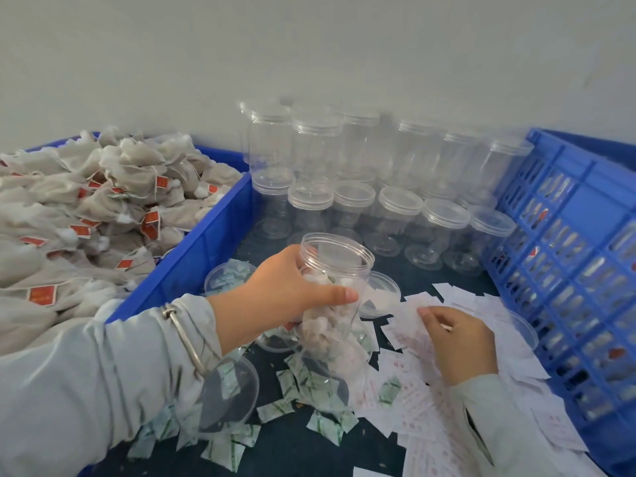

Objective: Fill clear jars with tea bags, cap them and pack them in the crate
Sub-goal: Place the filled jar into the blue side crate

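**Jar part-filled, uncapped — packing only begun**

Left hand point(285, 290) grips an open clear jar point(330, 304) near the middle of the tabletop point(389, 452), fingers and thumb curled round its upper wall; the jar tilts toward the far edge, and tea bags point(323, 335) fill only its lower part. No lid is on it. Right hand point(457, 342) rests over a spread of white paper slips point(481, 304) toward the right edge, its fingers pinching the corner of one slip.

Supply looks plentiful: a blue bin point(206, 242) at the left edge is heaped with loose tea bags point(103, 187) bearing red tags. Along the far edge stand rows of empty capped jars point(378, 187), stacked in two tiers. Small green-printed sachets point(309, 383) lie scattered at the near edge, with shallow clear lids point(234, 397) among them.

My reading is that the job is early to midway — the held jar needs more bags, probably a slip, then its cap. The blue crate point(564, 270) at the right edge shows pale shapes through its lattice, likely packed jars, though how many I cannot tell. Many empties remain to be filled.
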Demonstrator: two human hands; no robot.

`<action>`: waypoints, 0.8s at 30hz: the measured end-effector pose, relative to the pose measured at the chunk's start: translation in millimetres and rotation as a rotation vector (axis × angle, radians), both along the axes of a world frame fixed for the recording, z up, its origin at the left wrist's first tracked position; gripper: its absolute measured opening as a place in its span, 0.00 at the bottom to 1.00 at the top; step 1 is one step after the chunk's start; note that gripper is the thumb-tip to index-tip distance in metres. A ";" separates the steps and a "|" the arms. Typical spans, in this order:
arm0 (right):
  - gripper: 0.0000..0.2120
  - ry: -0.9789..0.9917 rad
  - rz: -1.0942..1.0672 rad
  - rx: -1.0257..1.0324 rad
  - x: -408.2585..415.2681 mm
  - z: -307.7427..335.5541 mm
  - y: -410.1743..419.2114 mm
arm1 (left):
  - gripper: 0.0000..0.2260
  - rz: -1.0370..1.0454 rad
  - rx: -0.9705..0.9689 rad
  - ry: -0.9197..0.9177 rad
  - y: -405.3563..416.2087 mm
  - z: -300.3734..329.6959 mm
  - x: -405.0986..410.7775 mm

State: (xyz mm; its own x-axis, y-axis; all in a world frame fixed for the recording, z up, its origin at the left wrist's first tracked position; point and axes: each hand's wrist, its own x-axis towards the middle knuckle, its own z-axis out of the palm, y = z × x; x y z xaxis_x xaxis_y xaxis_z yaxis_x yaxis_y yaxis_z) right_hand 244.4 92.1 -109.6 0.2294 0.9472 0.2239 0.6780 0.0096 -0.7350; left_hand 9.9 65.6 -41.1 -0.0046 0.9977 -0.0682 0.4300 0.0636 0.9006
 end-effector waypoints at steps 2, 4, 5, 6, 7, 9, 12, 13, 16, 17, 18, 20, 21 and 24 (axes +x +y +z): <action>0.09 -0.003 -0.006 0.207 -3.3 19.5 -2.8 | 0.32 -0.009 0.004 0.017 -0.9 0.7 0.6; 0.07 0.000 0.015 0.459 -11.5 44.2 -7.1 | 0.36 -0.031 -0.002 0.042 -0.9 1.3 1.8; 0.07 -0.007 0.039 0.570 -18.3 57.0 -9.7 | 0.38 -0.043 -0.004 0.054 -0.5 1.2 2.4; 0.07 -0.027 0.074 0.653 -26.2 69.0 -11.7 | 0.40 -0.054 -0.002 0.063 -0.1 0.4 2.8; 0.07 -0.060 0.123 0.702 -34.0 79.4 -12.5 | 0.41 -0.062 0.003 0.068 0.4 -0.9 2.9; 0.06 -0.144 0.252 0.671 -48.8 93.0 -10.3 | 0.39 -0.071 0.015 0.063 1.3 -3.7 2.4; 0.05 -0.176 0.447 0.361 -67.3 98.5 -8.9 | 0.37 -0.081 0.050 0.033 2.1 -7.1 -0.4; 0.06 -0.164 0.485 0.286 -70.6 97.7 -9.6 | 0.37 -0.089 0.062 0.026 2.2 -7.7 -1.5; 0.12 -0.215 0.554 0.138 -71.7 95.2 -9.4 | 0.37 -0.108 0.093 0.024 2.3 -9.0 -3.2; 0.15 -0.235 0.586 0.077 -70.7 96.2 -10.3 | 0.37 -0.110 0.102 0.031 2.6 -9.8 -3.3; 0.19 -0.239 0.616 0.028 -70.0 98.4 -12.8 | 0.37 -0.111 0.108 0.040 2.5 -10.1 -2.9; 0.25 -0.239 0.653 -0.015 -68.4 103.7 -17.9 | 0.40 -0.106 0.112 0.050 2.3 -10.3 -1.0; 0.28 -0.256 0.665 -0.019 -66.9 105.9 -19.7 | 0.40 -0.099 0.117 0.049 1.9 -9.7 0.1; 0.25 -0.236 0.726 0.012 -59.0 116.1 -26.3 | 0.39 -0.087 0.168 0.033 -0.5 -1.8 6.5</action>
State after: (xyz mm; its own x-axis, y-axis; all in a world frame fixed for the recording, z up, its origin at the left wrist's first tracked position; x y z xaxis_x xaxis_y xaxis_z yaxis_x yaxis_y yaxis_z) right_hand 185.3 65.8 6.4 -0.5056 0.8391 0.2006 0.6374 0.5200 -0.5685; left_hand 16.4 65.1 -42.8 0.0823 0.9918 0.0981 0.4566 -0.1250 0.8808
